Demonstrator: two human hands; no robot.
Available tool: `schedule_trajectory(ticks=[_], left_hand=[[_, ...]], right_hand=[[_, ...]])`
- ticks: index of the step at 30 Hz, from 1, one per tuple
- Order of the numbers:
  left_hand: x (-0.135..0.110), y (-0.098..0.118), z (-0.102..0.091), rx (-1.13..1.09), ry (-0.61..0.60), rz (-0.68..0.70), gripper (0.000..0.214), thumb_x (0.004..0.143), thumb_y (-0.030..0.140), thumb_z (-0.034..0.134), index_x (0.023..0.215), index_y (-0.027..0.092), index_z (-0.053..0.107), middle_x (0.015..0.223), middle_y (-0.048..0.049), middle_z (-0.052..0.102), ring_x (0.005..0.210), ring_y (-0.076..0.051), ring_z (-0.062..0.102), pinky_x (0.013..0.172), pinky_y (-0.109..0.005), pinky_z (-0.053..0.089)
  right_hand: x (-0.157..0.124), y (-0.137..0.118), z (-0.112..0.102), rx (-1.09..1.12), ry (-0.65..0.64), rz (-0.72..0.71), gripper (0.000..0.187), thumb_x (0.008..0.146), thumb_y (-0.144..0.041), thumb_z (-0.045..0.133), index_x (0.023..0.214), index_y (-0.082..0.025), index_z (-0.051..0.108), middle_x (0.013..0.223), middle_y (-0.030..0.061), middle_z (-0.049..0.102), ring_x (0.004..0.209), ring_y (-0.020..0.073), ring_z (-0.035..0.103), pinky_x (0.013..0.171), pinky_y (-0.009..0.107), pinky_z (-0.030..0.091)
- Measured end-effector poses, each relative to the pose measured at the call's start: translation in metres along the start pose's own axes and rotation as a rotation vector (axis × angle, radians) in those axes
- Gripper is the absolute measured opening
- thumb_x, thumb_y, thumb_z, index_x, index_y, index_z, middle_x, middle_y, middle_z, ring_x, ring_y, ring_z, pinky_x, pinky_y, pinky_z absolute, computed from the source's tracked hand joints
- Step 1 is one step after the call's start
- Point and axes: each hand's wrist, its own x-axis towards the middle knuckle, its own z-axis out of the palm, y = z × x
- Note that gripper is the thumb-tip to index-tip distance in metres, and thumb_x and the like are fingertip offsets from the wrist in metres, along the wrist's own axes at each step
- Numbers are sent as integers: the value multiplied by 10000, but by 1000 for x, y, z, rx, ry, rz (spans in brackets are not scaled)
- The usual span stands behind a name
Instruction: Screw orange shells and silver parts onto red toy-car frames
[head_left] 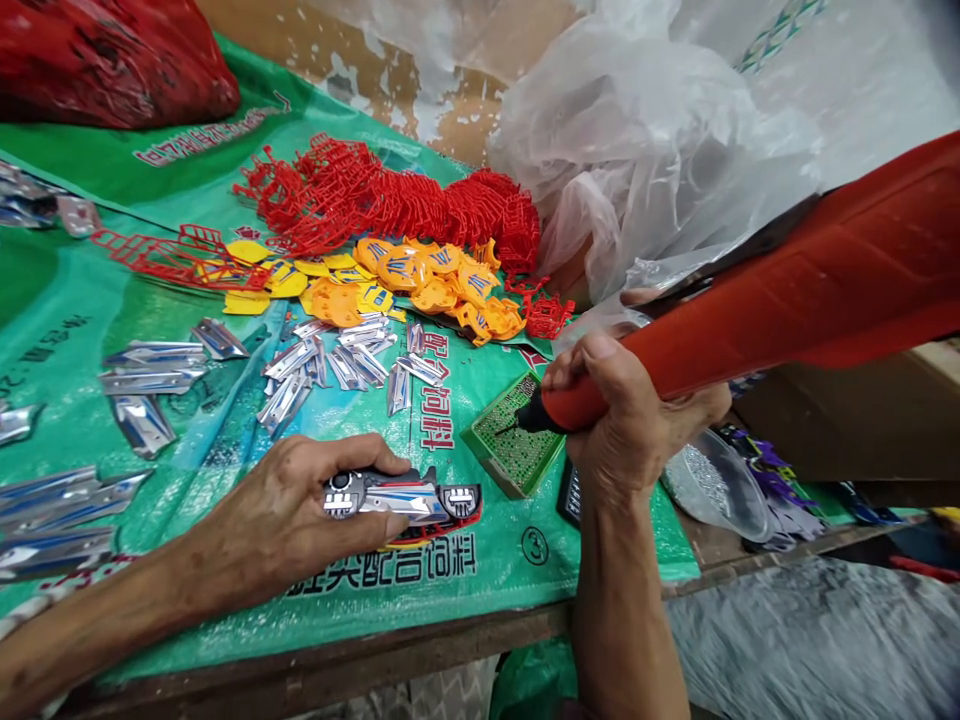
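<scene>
My left hand (322, 490) is closed around a small toy car body (409, 500), grey and silver with blue stripes and some red and yellow along its lower edge. It rests on or just above the green sheet. My right hand (622, 410) grips a red electric screwdriver (750, 290) with a black nose. The tool slants down to the left, its thin bit over a green-edged block (514, 435) whose top is covered with small holes or screws. Whether the bit touches the block I cannot tell.
Silver striped panels (289, 370) lie at the left and middle. Behind them are orange and yellow shells (435, 275) and a heap of red plastic frames (405, 205). A clear bowl of small screws (705, 480) stands right, near a cardboard box (847, 420). Plastic bags (637, 130) fill the back.
</scene>
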Motion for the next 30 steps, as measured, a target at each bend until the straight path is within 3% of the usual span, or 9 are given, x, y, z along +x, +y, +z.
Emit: schedule_trajectory(ticks=[12,18,25,30], left_hand=[[1,5,0,-33,19,63,326,797,490,661,1019,264,735,776,25,700,639,-149,590,559,-231,407],[1,5,0,-35,29,72,316,798,480,664,1013,262,742,799,18,710,672,-159,614,588,-241,427],[0,7,0,-47,27,79,314,808,484,674,1002,247,741,770,26,708,657,-151,615,546,-217,416],[2,5,-1,-48,20,89,303,806,461,674,1007,243,742,817,21,727,699,-161,639,611,-229,445]], right_hand=[[-4,-1,2,-118,34,41,218,690,-320,797,749,-206,621,543,-78,582,403,125,544,386,277,457],[-5,-2,5,-27,32,22,176,710,-240,772,751,-229,601,568,-87,601,398,115,534,377,265,430],[-3,0,6,-91,20,-3,180,707,-268,778,758,-258,605,542,-83,583,396,136,527,377,295,433],[-2,0,7,-40,9,-16,179,713,-222,761,699,-245,585,514,-88,573,373,121,503,376,282,421]])
